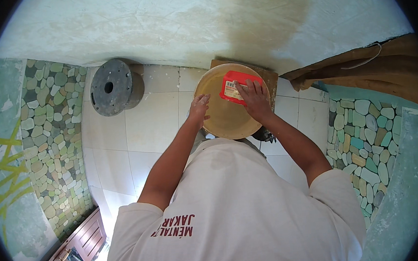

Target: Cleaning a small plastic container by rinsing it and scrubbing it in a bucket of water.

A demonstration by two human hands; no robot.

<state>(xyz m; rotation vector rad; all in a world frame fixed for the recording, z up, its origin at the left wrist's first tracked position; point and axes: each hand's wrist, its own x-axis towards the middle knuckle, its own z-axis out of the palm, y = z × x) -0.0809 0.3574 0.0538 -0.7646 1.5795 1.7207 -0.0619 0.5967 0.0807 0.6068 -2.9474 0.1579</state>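
Observation:
A wide, round, tan basin or disc stands in front of me, its surface a smooth yellowish brown. Over its far right part is a red, rounded rectangular plastic box with a pale label and barcode. My right hand lies across the label side, its fingers spread and gripping the box; what is under the box is hidden. At the basin's left rim is my left hand, fingers apart and slightly bent, holding nothing that I can see. Whether it touches the rim I cannot tell.
A brown board shows beneath the basin. Further left, a dark grey round drum with a central hole rests on white floor tiles. A stained pale wall rises behind; brown cloth hangs at right. A small dark object sits near my right forearm.

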